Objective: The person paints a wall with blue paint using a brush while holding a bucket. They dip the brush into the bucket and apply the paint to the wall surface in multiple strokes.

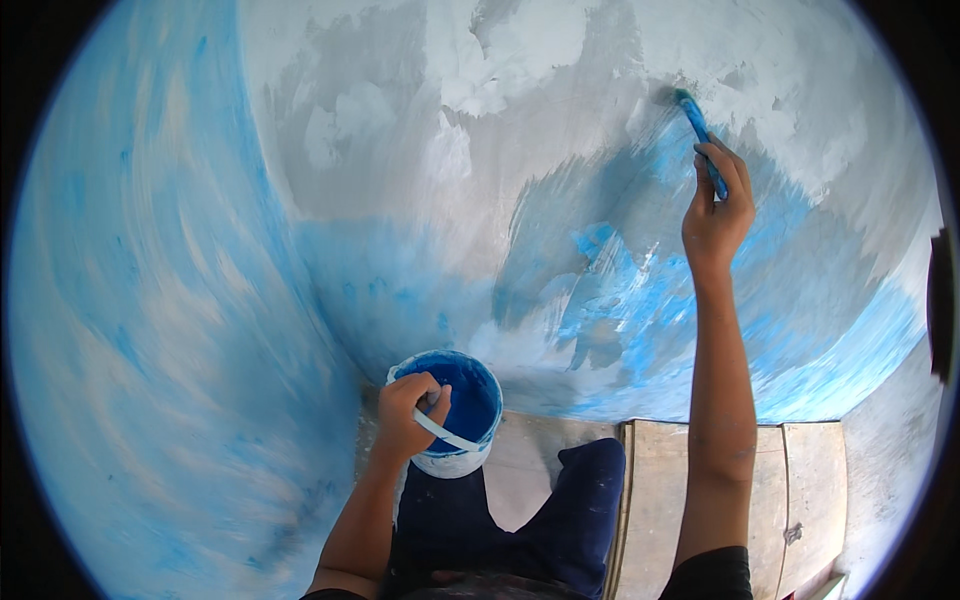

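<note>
My right hand (722,205) is raised to the upper right and closed around the blue handle of a paintbrush (694,118). The brush's dark bristle end meets the wall (480,180), which bears grey, white and blue streaks. Low in the middle, my left hand (412,412) grips the pale strap handle of a paint bucket (462,462). Blue paint (455,388) shows inside the bucket, and its rim and outside are smeared with white and blue. The bucket hangs in front of my dark trousers, close to the wall's lower edge.
On the left a second wall (160,300), brushed light blue and white, meets the first at a corner. Wooden boards (655,510) lie below my right arm. A dark object (940,305) stands at the right rim. Bare floor (520,455) shows between my legs.
</note>
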Tool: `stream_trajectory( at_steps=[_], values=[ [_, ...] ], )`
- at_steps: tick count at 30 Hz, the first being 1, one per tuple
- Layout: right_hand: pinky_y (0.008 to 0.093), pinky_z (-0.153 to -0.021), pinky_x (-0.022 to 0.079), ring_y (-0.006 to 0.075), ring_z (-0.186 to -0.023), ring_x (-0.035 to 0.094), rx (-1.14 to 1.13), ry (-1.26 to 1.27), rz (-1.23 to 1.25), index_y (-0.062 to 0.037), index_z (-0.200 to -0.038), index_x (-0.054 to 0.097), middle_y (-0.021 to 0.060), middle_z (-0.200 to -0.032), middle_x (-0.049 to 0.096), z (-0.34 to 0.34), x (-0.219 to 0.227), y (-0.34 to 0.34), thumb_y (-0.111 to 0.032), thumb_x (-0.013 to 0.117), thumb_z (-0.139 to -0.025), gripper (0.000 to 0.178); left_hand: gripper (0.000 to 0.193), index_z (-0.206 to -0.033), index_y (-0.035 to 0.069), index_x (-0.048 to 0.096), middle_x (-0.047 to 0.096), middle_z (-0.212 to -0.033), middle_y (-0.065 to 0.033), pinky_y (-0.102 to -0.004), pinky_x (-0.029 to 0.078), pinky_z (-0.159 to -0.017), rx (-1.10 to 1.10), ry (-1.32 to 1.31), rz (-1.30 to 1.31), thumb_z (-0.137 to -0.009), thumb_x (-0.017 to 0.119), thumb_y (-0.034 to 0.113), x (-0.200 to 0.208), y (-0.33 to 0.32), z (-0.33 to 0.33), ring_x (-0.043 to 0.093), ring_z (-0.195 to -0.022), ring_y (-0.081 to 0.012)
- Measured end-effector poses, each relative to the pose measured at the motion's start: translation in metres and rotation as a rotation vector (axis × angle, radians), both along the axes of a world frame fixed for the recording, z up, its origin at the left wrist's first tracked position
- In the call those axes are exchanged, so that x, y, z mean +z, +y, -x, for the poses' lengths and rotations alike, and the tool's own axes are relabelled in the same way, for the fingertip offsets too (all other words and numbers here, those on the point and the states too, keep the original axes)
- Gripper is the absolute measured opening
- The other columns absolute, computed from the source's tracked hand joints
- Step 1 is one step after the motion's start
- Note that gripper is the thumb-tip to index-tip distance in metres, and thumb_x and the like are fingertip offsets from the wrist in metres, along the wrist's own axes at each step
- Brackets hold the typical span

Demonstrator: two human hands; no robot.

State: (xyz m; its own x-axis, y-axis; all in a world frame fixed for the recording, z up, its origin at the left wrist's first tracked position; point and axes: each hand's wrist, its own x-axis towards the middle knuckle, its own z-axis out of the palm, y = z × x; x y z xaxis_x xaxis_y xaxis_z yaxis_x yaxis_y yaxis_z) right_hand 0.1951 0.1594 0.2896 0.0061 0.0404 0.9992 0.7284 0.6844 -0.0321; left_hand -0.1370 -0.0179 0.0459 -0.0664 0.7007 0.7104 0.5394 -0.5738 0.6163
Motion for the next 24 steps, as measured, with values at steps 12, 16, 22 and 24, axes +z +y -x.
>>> stream_trajectory(
  at_steps=[12,16,22,24],
  values=[
    [0.0433,-0.084,0.06,0.0362,-0.097,0.073,0.284,-0.5,0.85,-0.0063,-0.116,0.074,0.0171,-0.117,0.075,0.107,-0.161,-0.004,-0.003,0.071,-0.091,0.025,0.031,-0.071,0.003,0.053,0.05,-0.06,-0.009,-0.033,0.034,-0.048,-0.114,0.001,-0.063,-0.091,0.077,0.005,0.012,0.003,-0.011,0.047,-0.046,-0.0191],
    [0.0363,-0.078,0.056,0.0259,-0.079,0.068,0.377,0.074,0.635,0.0008,-0.113,0.074,0.0144,-0.104,0.078,0.098,-0.09,0.005,-0.003,0.072,-0.097,0.017,0.03,-0.071,0.004,0.053,0.051,-0.06,-0.0075,-0.0311,0.032,-0.048,-0.105,0.029,-0.041,-0.09,0.076,0.002,0.014,0.003,-0.013,0.046,-0.046,-0.0158],
    [0.0383,-0.081,0.062,0.0341,-0.097,0.075,0.144,0.014,0.145,-0.0061,-0.114,0.074,0.0191,-0.129,0.071,0.112,-0.102,-0.002,0.01,0.069,-0.084,0.034,0.031,-0.071,0.005,0.053,0.052,-0.06,-0.0065,-0.0306,0.03,-0.048,-0.056,0.036,-0.059,-0.089,0.077,0.001,0.012,0.001,-0.014,0.045,-0.046,-0.0155],
    [0.0437,-0.089,0.063,0.0364,-0.105,0.074,-0.01,-0.293,0.261,-0.008,-0.117,0.072,0.0174,-0.134,0.068,0.115,-0.167,0.012,0.007,0.066,-0.083,0.038,0.031,-0.071,0.005,0.053,0.051,-0.06,-0.0065,-0.0311,0.03,-0.048,-0.054,0.055,-0.08,-0.089,0.077,0.0,0.011,0.004,-0.016,0.045,-0.046,-0.0165]
  ],
)
